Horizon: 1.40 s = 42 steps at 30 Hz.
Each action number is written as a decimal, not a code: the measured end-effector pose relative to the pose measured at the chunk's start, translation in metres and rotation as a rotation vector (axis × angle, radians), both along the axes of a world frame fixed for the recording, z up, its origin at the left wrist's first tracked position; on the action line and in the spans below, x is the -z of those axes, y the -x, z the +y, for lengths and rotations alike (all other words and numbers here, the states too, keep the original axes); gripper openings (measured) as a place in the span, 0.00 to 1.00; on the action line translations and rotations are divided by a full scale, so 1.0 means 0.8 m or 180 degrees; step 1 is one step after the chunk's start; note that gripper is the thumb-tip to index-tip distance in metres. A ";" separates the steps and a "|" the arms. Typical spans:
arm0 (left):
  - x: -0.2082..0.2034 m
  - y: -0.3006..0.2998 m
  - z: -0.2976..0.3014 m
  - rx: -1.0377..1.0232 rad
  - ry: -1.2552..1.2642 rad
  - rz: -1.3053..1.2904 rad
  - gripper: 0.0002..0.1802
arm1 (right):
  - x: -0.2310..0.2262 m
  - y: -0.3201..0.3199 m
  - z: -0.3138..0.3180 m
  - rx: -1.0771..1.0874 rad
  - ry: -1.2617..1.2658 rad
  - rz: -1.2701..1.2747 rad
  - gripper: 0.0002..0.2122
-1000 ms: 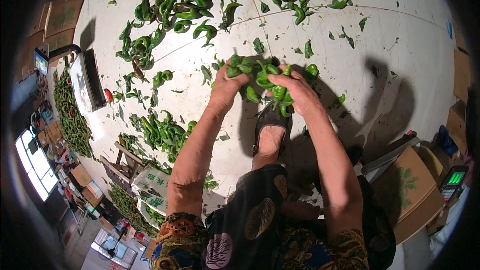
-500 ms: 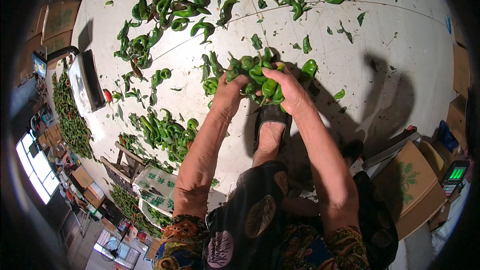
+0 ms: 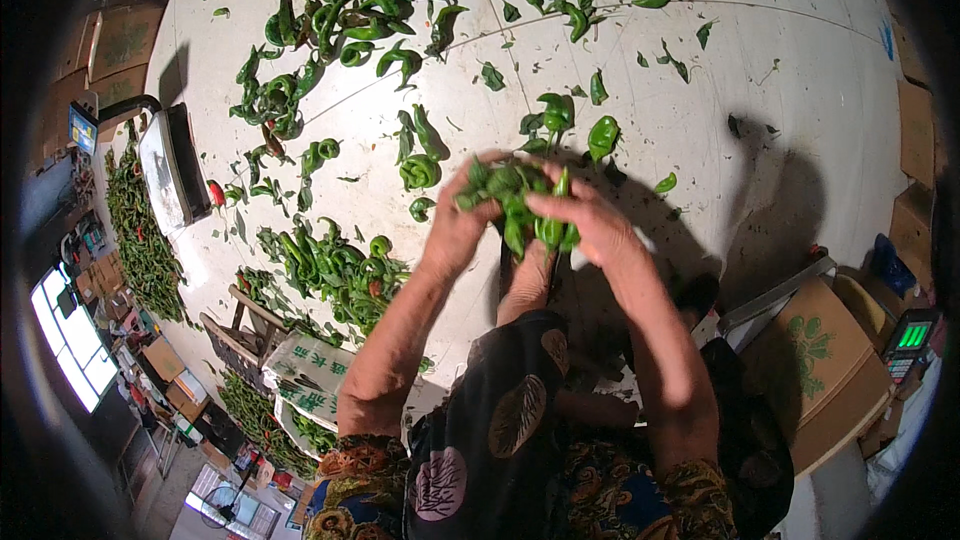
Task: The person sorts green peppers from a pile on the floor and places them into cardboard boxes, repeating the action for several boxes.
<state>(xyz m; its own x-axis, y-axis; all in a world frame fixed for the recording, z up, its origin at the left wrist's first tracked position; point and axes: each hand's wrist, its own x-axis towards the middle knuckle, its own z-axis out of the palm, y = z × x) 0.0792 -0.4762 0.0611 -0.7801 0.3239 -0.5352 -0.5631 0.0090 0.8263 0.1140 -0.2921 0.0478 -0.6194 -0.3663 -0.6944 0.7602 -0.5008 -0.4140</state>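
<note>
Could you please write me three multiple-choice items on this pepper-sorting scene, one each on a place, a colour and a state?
1. Where is the bunch of long green peppers nearest the hands?
A. In a cardboard box
B. Held between both hands above the pale floor
C. On the flat weighing scale

2. What colour is the lit display of the small meter at the right edge?
A. Green
B. Red
C. Blue

3. How are the left hand and right hand?
A. Both flat on the floor
B. Both empty
C. Both closed on the bunch

Answers: 1 B, the bunch sits between the hands, off the floor; 2 A, the display glows green; 3 C, fingers wrap the peppers from both sides.
</note>
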 end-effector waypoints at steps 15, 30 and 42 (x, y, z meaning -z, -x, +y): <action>-0.011 -0.050 -0.010 0.0593 -0.0258 -0.0562 0.27 | 0.005 -0.077 0.013 0.0510 0.0905 -0.0312 0.24; 0.002 -0.016 0.007 -0.0571 0.0302 -0.0563 0.10 | 0.027 -0.097 0.039 0.1642 0.1759 -0.0047 0.34; 0.072 -0.003 -0.001 0.0988 0.1795 0.1590 0.13 | 0.044 -0.098 0.070 0.1067 0.1040 -0.0035 0.32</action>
<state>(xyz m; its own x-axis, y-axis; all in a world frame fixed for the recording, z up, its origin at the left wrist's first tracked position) 0.0818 -0.4772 0.0038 -0.8890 0.3502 -0.2951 -0.0329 0.5938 0.8039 0.1920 -0.2357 0.0129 -0.7343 -0.3477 -0.5830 0.5375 -0.8224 -0.1865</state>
